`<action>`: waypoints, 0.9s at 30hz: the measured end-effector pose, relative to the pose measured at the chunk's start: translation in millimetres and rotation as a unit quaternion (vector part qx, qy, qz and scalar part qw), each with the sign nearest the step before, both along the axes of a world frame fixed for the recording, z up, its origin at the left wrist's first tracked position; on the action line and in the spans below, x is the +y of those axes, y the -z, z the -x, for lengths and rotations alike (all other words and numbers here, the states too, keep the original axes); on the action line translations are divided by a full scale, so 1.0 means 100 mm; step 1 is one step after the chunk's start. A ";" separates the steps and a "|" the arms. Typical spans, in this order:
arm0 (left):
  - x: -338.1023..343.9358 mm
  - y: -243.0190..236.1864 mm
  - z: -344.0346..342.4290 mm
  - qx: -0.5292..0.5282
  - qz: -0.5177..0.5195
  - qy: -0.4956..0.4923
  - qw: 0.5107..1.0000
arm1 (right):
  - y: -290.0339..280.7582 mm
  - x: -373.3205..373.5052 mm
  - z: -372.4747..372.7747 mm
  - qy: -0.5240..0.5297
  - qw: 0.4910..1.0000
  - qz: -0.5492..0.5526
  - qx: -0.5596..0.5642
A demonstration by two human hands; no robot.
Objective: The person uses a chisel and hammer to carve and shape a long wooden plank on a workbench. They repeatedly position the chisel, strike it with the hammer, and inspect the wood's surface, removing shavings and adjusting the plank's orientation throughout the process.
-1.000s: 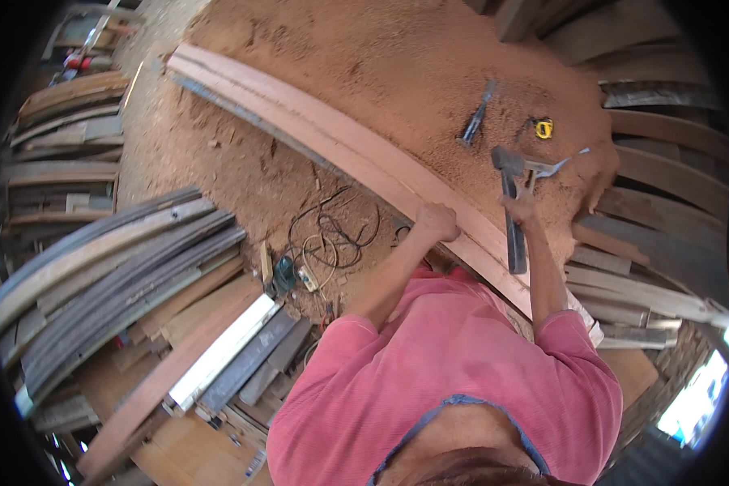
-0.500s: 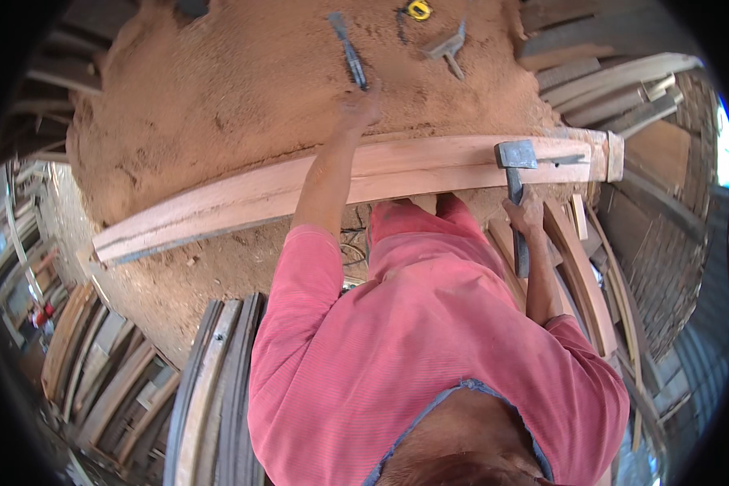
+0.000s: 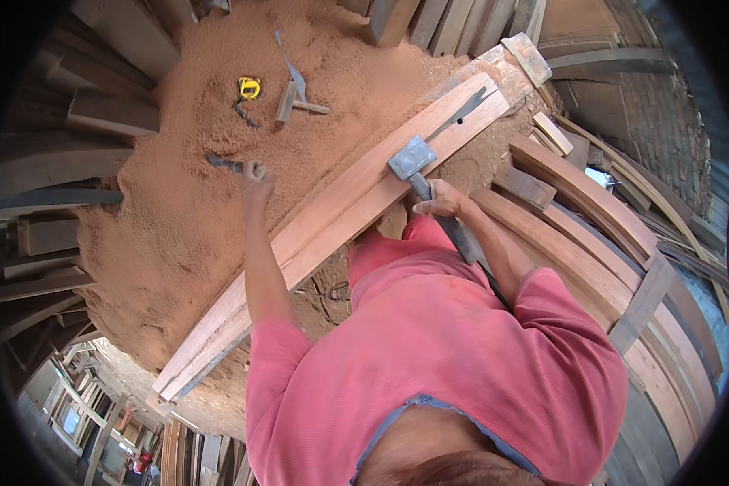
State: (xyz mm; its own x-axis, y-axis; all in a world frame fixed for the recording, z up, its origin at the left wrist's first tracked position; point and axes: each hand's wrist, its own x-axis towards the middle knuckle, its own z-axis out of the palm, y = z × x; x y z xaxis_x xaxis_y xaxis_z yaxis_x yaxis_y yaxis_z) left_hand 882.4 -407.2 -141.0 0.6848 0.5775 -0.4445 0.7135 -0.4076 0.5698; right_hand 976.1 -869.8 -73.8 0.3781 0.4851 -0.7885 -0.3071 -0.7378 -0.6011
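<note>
A yellow tape measure [image 3: 249, 87] lies on reddish-brown sawdust [image 3: 158, 243], a dark strap [image 3: 245, 115] just below it, near a T-shaped wooden tool [image 3: 287, 101] and a thin blue-grey strip [image 3: 293, 74]. Weathered planks [image 3: 57, 166] fan out along the left side of the workshop. At right, long curved-looking timbers [image 3: 591, 186] lie side by side, a short grey board [image 3: 644, 304] resting across several. A dark cable [image 3: 326, 298] coils on the ground; at lower left, more boards [image 3: 174, 454] stand near a small, indistinct red object [image 3: 143, 462].
</note>
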 end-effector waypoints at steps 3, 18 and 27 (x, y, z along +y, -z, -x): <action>-0.45 -0.83 -0.29 -0.223 0.196 -0.166 0.940 | -0.02 -0.14 -0.11 0.037 0.998 -0.052 0.007; -2.77 -1.93 -2.75 -0.357 -0.139 0.168 0.908 | -1.13 -1.65 -1.80 0.218 0.940 -0.016 -0.262; -3.27 -1.31 -3.29 -0.362 0.278 -0.034 0.889 | -1.45 -1.82 -1.65 0.411 0.872 -0.109 -0.243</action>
